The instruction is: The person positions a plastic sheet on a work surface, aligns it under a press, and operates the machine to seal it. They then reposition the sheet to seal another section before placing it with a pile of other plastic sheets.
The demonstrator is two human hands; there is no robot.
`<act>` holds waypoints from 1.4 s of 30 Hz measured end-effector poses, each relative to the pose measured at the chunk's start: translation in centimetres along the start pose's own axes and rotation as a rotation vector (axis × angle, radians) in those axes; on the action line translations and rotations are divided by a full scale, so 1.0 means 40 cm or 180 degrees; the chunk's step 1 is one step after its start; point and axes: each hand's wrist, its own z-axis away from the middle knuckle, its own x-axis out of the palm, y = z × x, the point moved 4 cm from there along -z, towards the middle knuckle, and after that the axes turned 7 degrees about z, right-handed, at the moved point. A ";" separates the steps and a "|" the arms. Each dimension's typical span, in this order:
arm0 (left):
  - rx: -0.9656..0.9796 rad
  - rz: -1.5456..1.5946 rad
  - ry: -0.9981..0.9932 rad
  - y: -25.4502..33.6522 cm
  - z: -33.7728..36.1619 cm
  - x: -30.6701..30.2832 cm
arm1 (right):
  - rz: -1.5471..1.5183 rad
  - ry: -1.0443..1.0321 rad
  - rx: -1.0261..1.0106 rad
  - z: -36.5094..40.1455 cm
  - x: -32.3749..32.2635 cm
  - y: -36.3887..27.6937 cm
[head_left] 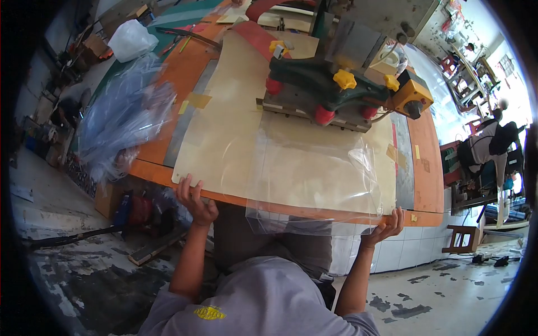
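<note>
A large beige board (218, 140) lies on the orange worktable (154, 148), its near edge along the table's front. My left hand (196, 201) grips the board's near left corner, fingertips on top. At the near right corner my right hand (385, 227) has its fingers curled round the edge; its thumb is partly hidden. A clear plastic sheet (314, 173) rests on the board and hangs over the front edge, close to my right hand. Above the board's far part stands a press head (319, 84) with a flat metal plate (314, 112) beneath.
A pile of clear plastic pieces (126, 117) and a white plastic bag (133, 41) are at the left. Yellow knobs (344, 79) and an orange control box (413, 101) stick out from the press. A person (485, 143) is at the far right, near a wooden stool (462, 239).
</note>
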 end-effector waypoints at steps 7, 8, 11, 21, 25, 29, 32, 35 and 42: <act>-0.0112 0.0768 -0.1023 0.059 -0.285 -0.063 | -0.0764 -0.1325 0.0323 -0.251 -0.025 -0.007; -0.0078 0.0969 -0.1325 0.085 -0.347 -0.046 | -0.1093 -0.1709 0.0432 -0.306 0.013 -0.024; 0.0140 0.1506 -0.2240 0.138 -0.452 0.054 | -0.1503 -0.2480 0.0297 -0.396 0.135 -0.101; 0.0713 0.1389 -0.2944 0.153 -0.465 0.262 | -0.1005 -0.2701 -0.0741 -0.414 0.252 -0.202; 0.0598 0.1463 -0.2910 0.151 -0.452 0.264 | -0.0822 -0.2527 -0.0890 -0.400 0.251 -0.207; 0.0568 0.1523 -0.2836 0.147 -0.447 0.260 | -0.0858 -0.2463 -0.0900 -0.391 0.253 -0.207; 0.0621 0.1567 -0.2672 0.133 -0.434 0.269 | -0.1030 -0.2240 -0.0621 -0.387 0.253 -0.207; 0.0394 0.1820 -0.2625 0.121 -0.445 0.264 | -0.1013 -0.2164 -0.0508 -0.379 0.262 -0.187; -0.0010 0.1478 -0.2176 0.105 -0.447 0.270 | -0.1166 -0.2264 -0.0332 -0.378 0.272 -0.176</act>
